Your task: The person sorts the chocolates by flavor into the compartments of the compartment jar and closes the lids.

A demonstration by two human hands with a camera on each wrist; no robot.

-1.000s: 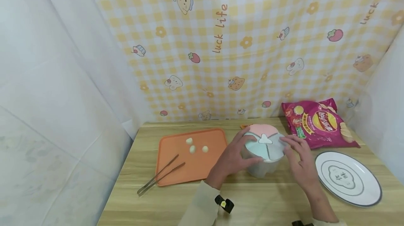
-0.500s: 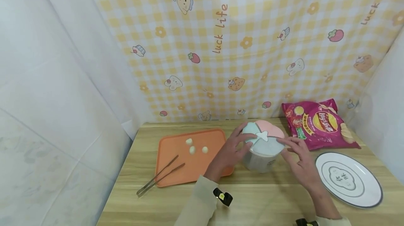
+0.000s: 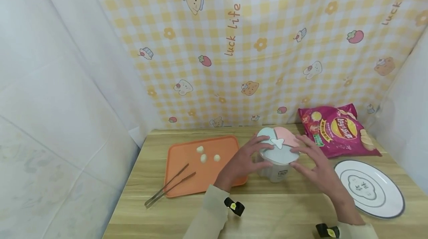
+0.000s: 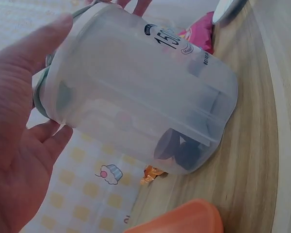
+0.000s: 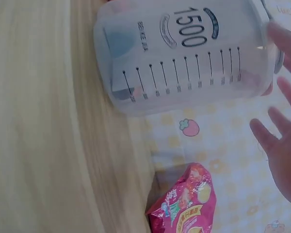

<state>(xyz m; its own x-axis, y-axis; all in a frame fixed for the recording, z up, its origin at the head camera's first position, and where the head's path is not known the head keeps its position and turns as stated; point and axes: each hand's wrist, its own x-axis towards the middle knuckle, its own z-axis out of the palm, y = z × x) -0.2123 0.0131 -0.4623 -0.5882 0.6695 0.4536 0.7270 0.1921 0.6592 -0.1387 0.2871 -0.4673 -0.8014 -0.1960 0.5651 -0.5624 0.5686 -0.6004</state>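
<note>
A translucent measuring container with a pastel blue and pink sectioned lid stands on the wooden table at centre. My left hand grips its left side, fingers on the lid rim and thumb on the wall. The left wrist view shows that hand cupped round the container near the lid. My right hand rests straight fingers on the lid's right edge. In the right wrist view its spread fingers sit beside the container, marked 1500.
An orange tray at the left holds three small white pieces, and metal tongs lie across its corner. A pink chip bag lies behind right, with a white plate in front. A small orange wrapper lies behind the container.
The lid's coloured sections have turned clockwise and the container has shifted slightly away from me. My right hand has slid from the lid's right side up onto its rim.
</note>
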